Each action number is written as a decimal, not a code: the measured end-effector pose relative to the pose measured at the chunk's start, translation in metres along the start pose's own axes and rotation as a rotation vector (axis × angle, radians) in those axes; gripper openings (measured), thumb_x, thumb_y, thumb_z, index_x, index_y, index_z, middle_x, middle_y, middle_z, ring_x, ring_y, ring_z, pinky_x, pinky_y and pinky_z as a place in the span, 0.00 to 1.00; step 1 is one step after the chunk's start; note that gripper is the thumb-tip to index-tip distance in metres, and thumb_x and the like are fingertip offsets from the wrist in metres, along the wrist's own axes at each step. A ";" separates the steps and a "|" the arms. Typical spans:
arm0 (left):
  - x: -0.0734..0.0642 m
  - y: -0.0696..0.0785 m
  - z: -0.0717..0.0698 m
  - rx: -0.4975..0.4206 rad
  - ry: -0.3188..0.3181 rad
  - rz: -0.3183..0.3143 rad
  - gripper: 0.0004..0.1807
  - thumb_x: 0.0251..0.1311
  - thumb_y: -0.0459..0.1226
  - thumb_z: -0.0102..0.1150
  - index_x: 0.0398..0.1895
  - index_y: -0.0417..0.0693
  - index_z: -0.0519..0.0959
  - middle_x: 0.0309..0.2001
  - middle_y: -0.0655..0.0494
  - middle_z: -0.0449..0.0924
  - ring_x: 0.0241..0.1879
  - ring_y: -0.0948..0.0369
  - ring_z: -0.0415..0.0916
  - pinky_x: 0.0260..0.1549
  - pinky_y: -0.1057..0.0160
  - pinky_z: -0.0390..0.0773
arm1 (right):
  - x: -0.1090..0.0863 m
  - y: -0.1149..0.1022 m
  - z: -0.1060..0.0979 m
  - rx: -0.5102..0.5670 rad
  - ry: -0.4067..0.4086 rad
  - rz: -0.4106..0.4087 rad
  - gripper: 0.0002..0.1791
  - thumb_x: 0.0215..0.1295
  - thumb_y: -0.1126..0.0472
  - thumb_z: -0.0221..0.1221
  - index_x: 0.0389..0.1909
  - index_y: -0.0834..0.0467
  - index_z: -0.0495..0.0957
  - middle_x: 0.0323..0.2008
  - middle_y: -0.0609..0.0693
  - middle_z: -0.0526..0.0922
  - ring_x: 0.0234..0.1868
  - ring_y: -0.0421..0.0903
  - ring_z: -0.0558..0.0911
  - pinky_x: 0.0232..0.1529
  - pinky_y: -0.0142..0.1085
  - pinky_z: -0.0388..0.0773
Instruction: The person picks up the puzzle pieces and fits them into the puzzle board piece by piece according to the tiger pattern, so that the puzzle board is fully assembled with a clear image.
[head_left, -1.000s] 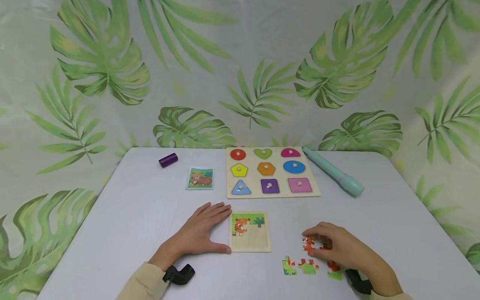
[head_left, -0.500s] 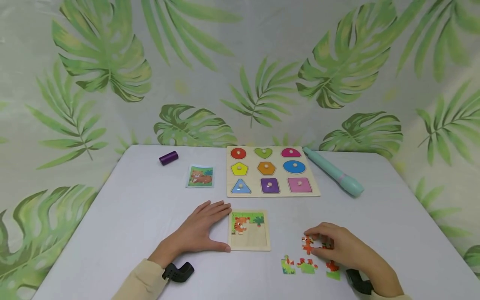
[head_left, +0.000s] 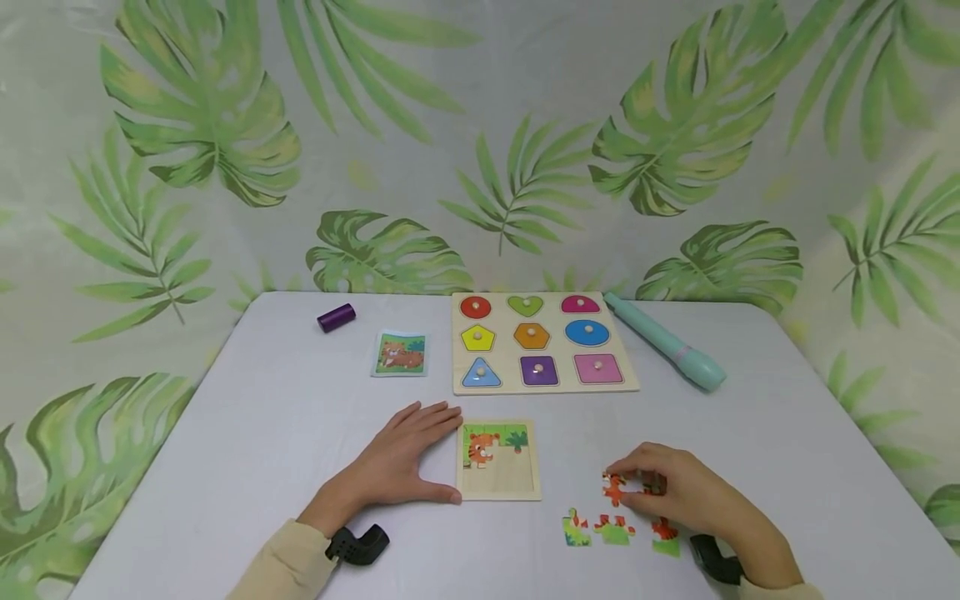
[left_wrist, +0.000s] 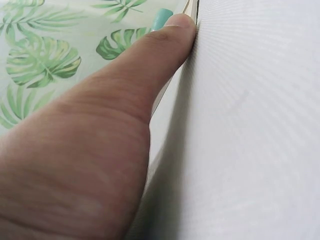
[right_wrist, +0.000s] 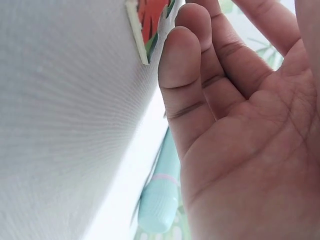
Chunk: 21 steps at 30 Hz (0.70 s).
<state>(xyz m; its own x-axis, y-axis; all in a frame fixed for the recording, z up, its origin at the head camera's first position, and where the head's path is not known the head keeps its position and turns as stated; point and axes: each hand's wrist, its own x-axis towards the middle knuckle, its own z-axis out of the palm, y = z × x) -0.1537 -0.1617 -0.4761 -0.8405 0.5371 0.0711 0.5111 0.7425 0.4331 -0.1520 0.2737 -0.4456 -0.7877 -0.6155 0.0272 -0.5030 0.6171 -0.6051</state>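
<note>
Left hand point(head_left: 401, 460) spread against tiger jigsaw tray point(head_left: 501, 482), right hand point(head_left: 678, 493) pinching orange jigsaw piece point(head_left: 612, 490) right of tray, we could knock neighbouring pieces point(head_left: 617, 533) lying so close.

A square, pale wooden puzzle tray point(head_left: 498, 485) was laid flat on the white bench point(head_left: 225, 500), its left side touched by the left hand point(head_left: 405, 458). Its upper part was filled with a green strip, an orange tiger's head and a palm; bare wood was exposed below. An orange, black-striped jigsaw piece point(head_left: 613, 492) was pinched by the right hand point(head_left: 675, 492), under which an orange-and-green piece point(head_left: 655, 482) was partly hidden. Nearer the person, a leafy green piece point(head_left: 577, 532), a green piece with orange tabs point(head_left: 617, 533) and an orange-topped green piece point(head_left: 665, 540) were spread, left to right.
</note>
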 end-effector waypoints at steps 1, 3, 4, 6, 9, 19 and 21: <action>0.000 0.000 0.000 0.002 0.002 0.000 0.59 0.48 0.75 0.64 0.79 0.54 0.65 0.79 0.60 0.62 0.81 0.56 0.52 0.81 0.46 0.45 | 0.000 0.000 0.000 0.001 0.000 0.005 0.19 0.63 0.50 0.72 0.54 0.48 0.85 0.36 0.37 0.79 0.31 0.34 0.73 0.28 0.26 0.73; 0.000 0.000 0.001 0.005 0.008 0.001 0.59 0.48 0.75 0.64 0.79 0.53 0.65 0.79 0.59 0.62 0.81 0.56 0.52 0.81 0.46 0.45 | 0.001 0.000 0.000 -0.001 -0.005 0.021 0.20 0.64 0.49 0.72 0.55 0.49 0.85 0.36 0.37 0.78 0.32 0.34 0.73 0.28 0.26 0.73; 0.000 0.000 0.001 0.006 0.009 0.000 0.59 0.48 0.75 0.64 0.79 0.53 0.65 0.79 0.60 0.62 0.81 0.56 0.52 0.81 0.46 0.45 | 0.001 0.000 0.000 0.000 -0.008 0.034 0.21 0.63 0.49 0.72 0.56 0.49 0.84 0.36 0.37 0.78 0.32 0.35 0.73 0.29 0.26 0.73; 0.000 -0.001 0.001 0.005 0.012 0.001 0.59 0.48 0.75 0.64 0.79 0.53 0.65 0.79 0.59 0.62 0.81 0.55 0.53 0.81 0.46 0.46 | 0.002 0.000 0.001 0.005 -0.014 0.058 0.22 0.63 0.49 0.72 0.57 0.49 0.84 0.36 0.38 0.78 0.32 0.35 0.73 0.29 0.26 0.74; 0.000 -0.001 0.001 0.005 0.009 0.005 0.59 0.48 0.75 0.64 0.79 0.53 0.65 0.79 0.59 0.62 0.81 0.55 0.52 0.81 0.45 0.46 | 0.001 -0.001 0.001 0.013 -0.020 0.089 0.23 0.63 0.49 0.72 0.58 0.49 0.84 0.36 0.39 0.78 0.33 0.36 0.74 0.30 0.27 0.75; 0.001 0.001 0.000 0.000 -0.005 -0.010 0.59 0.47 0.75 0.65 0.79 0.54 0.65 0.79 0.59 0.62 0.81 0.56 0.51 0.81 0.46 0.45 | 0.001 0.000 0.001 0.018 -0.001 0.069 0.21 0.62 0.50 0.72 0.56 0.48 0.84 0.35 0.38 0.78 0.33 0.36 0.74 0.30 0.26 0.74; 0.001 0.001 0.000 -0.004 -0.009 -0.016 0.59 0.47 0.75 0.65 0.79 0.54 0.64 0.79 0.60 0.61 0.81 0.57 0.51 0.81 0.47 0.44 | 0.001 0.000 0.001 0.022 -0.003 0.062 0.21 0.63 0.50 0.72 0.56 0.48 0.84 0.36 0.39 0.78 0.32 0.36 0.73 0.30 0.27 0.74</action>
<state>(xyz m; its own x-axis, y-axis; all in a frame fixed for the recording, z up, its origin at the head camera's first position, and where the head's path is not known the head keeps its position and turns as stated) -0.1538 -0.1602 -0.4755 -0.8470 0.5286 0.0563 0.4969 0.7495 0.4374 -0.1524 0.2727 -0.4467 -0.8158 -0.5782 -0.0134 -0.4457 0.6432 -0.6227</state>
